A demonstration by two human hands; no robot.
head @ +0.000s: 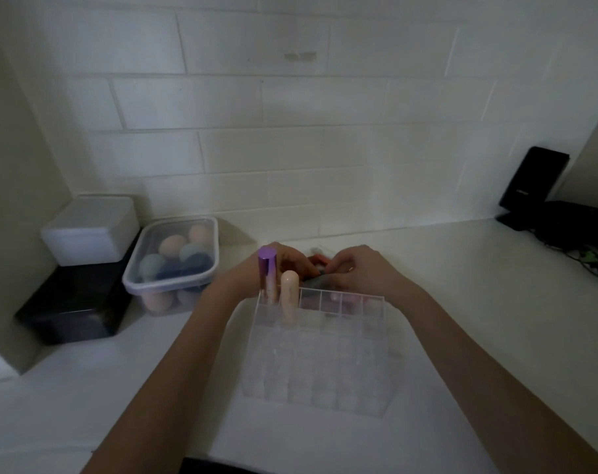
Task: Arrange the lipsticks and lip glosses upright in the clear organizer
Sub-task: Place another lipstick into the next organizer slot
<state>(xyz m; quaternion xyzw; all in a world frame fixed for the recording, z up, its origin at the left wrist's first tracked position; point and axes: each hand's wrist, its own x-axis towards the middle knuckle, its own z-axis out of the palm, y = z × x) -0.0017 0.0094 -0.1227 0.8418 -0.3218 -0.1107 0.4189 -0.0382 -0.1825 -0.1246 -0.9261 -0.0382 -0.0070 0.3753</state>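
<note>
A clear gridded organizer (318, 364) stands on the white counter in front of me. A purple-capped lip gloss (268, 273) and a peach tube (289, 295) stand upright in its far left cells. Behind the organizer lies a small pile of lipsticks (319, 265), red and dark ones partly hidden. My left hand (283, 263) and my right hand (355, 268) both reach over the organizer's back edge into that pile, fingers curled on the items. Which piece each hand holds is hidden.
A clear lidded tub of makeup sponges (172, 265) sits to the left, beside a white box (90, 230) stacked on a black box (75, 306). A black stand and dark cables (564, 213) occupy the far right corner. A tiled wall rises behind.
</note>
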